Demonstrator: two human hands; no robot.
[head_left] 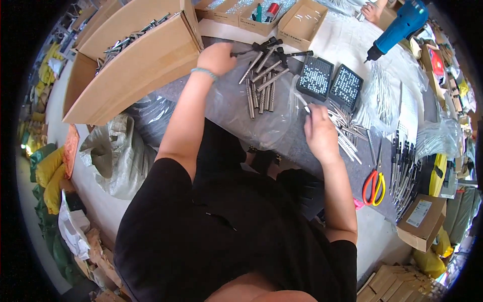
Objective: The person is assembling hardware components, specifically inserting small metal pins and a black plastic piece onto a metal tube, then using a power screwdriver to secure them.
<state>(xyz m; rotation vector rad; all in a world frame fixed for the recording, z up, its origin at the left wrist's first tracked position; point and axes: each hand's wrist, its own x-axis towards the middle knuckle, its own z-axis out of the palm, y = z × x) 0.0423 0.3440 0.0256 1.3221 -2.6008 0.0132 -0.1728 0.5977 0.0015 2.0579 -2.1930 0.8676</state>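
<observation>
The person's left hand [217, 58] grips a black-handled tool [256, 48] above the metal rods [260, 90] lying on the clear plastic sheet [236, 113], and the right hand [319, 133] pinches a thin rod [303, 104], so a bump could roll them off the table [297, 146].

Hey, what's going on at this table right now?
A person at a grey table is sorting metal rods. The left hand reaches into a cluster of black-handled tools above a row of rods lying on clear plastic. The right hand pinches a thin rod beside a loose pile. Two black trays, scissors and a blue power tool sit nearby.
</observation>
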